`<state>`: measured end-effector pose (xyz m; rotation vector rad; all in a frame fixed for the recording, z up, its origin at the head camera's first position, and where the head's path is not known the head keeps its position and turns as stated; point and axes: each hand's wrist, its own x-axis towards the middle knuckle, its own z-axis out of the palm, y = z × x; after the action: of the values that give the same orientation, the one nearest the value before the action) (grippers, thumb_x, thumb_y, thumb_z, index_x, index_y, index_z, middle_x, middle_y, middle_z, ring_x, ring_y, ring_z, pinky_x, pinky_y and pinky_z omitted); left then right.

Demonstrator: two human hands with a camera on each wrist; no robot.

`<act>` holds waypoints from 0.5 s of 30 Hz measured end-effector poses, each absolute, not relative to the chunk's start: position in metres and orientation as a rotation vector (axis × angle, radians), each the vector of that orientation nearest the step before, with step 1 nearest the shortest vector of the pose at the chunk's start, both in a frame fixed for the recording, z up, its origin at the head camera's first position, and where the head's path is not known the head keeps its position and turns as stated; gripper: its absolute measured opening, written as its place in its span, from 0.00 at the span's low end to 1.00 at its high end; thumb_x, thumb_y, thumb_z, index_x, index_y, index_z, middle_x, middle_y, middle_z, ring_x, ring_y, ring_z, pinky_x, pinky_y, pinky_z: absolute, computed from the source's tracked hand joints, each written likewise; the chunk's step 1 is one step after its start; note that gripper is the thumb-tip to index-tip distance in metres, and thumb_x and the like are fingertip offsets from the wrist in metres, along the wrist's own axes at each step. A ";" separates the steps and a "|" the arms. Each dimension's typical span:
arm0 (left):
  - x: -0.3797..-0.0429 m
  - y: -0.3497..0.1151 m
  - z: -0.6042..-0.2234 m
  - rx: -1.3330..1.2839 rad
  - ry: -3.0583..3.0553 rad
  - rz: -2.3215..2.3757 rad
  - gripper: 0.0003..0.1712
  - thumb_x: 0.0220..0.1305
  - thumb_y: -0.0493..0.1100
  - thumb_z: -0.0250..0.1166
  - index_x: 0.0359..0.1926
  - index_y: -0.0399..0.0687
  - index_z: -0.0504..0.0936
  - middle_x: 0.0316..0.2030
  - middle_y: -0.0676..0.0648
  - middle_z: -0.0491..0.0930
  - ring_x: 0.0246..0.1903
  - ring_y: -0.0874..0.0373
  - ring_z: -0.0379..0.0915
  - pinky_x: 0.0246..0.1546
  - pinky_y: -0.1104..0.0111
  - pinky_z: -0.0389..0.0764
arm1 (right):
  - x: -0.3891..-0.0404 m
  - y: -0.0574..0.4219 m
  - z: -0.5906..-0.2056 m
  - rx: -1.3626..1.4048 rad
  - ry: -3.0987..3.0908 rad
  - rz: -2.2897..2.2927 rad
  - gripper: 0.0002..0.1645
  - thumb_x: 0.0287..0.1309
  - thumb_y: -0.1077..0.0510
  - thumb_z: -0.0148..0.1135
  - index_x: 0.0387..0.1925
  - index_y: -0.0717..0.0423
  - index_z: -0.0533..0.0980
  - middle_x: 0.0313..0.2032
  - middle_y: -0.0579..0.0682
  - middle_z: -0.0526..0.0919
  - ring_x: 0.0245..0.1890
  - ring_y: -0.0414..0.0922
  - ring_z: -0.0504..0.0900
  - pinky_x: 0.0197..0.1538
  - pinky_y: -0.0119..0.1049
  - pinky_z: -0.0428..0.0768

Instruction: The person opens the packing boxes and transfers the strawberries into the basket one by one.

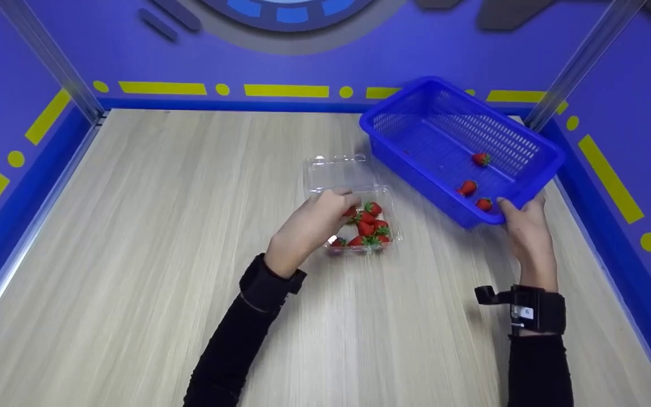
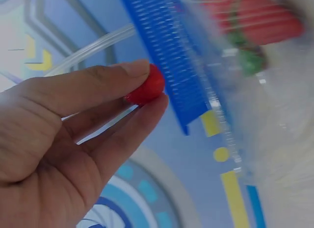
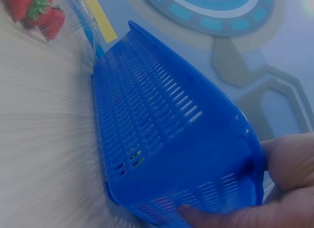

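- Near the middle of the table (image 1: 150, 237), toward its far edge, stands a clear box (image 1: 394, 221), its lid (image 1: 334, 174) folded open toward that edge.
- In the box lie several red strawberries (image 1: 365, 228) with green leaves.
- Over the box's left part, the left hand (image 1: 311, 223) is narrow, thumb and fingertips pinching one strawberry (image 2: 151, 88).
- Toward the table's far right corner, the blue basket (image 1: 438, 150) sits slantwise; at least three more strawberries (image 1: 480, 159) lie inside, toward its near right end.
- The right hand (image 1: 530, 229) grips that end, thumb over the rim; I cannot tell whether the base rests flat.
- Between box and basket runs a narrow strip of table; a broad stretch separates box and left edge.
- Along the far edge rises a purple wall (image 1: 280, 68).
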<state>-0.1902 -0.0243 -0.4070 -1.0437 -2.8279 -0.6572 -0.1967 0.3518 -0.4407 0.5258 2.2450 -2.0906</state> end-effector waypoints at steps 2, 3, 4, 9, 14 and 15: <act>-0.186 -0.027 -0.399 -1.027 -2.770 -0.702 0.08 0.67 0.29 0.65 0.45 0.38 0.84 0.42 0.44 0.83 0.43 0.54 0.82 0.41 0.67 0.83 | -0.197 0.351 -0.441 0.536 2.257 -2.066 0.50 0.78 0.57 0.43 0.76 0.51 0.17 0.78 0.65 0.46 0.69 0.44 0.67 0.65 0.28 0.72; -0.184 -0.029 -0.395 -1.014 -2.743 -0.729 0.08 0.66 0.29 0.66 0.46 0.38 0.84 0.42 0.44 0.83 0.44 0.54 0.82 0.42 0.67 0.83 | -0.197 0.351 -0.441 0.540 2.263 -2.056 0.50 0.78 0.57 0.43 0.76 0.51 0.18 0.78 0.64 0.45 0.71 0.46 0.65 0.67 0.30 0.71; -0.182 -0.031 -0.392 -1.001 -2.713 -0.748 0.09 0.66 0.28 0.66 0.46 0.38 0.84 0.42 0.44 0.83 0.44 0.53 0.82 0.43 0.67 0.83 | -0.197 0.351 -0.441 0.539 2.266 -2.052 0.49 0.78 0.57 0.43 0.77 0.51 0.18 0.78 0.64 0.45 0.72 0.47 0.64 0.68 0.32 0.70; -0.175 -0.040 -0.378 -0.952 -2.542 -0.803 0.11 0.64 0.27 0.67 0.47 0.36 0.85 0.44 0.43 0.83 0.48 0.52 0.82 0.49 0.69 0.83 | -0.197 0.351 -0.441 0.521 2.275 -2.055 0.48 0.78 0.57 0.43 0.77 0.52 0.21 0.78 0.65 0.46 0.73 0.49 0.63 0.71 0.36 0.68; -0.173 -0.048 -0.371 -0.925 -2.440 -0.801 0.11 0.63 0.26 0.67 0.47 0.34 0.85 0.45 0.41 0.84 0.49 0.51 0.82 0.50 0.70 0.83 | -0.197 0.351 -0.441 0.518 2.273 -2.051 0.48 0.78 0.57 0.43 0.76 0.55 0.21 0.78 0.66 0.47 0.71 0.46 0.64 0.69 0.33 0.68; -0.173 -0.049 -0.370 -0.915 -2.431 -0.799 0.11 0.63 0.26 0.67 0.47 0.34 0.86 0.45 0.42 0.84 0.49 0.51 0.82 0.50 0.70 0.83 | -0.197 0.351 -0.441 0.516 2.273 -2.051 0.47 0.78 0.57 0.43 0.76 0.56 0.21 0.78 0.66 0.47 0.71 0.45 0.65 0.69 0.32 0.68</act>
<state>-0.1727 -0.0487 -0.3701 -0.9154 -2.4309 -0.7987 -0.1971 0.3512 -0.4407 0.5165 2.2734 -2.0512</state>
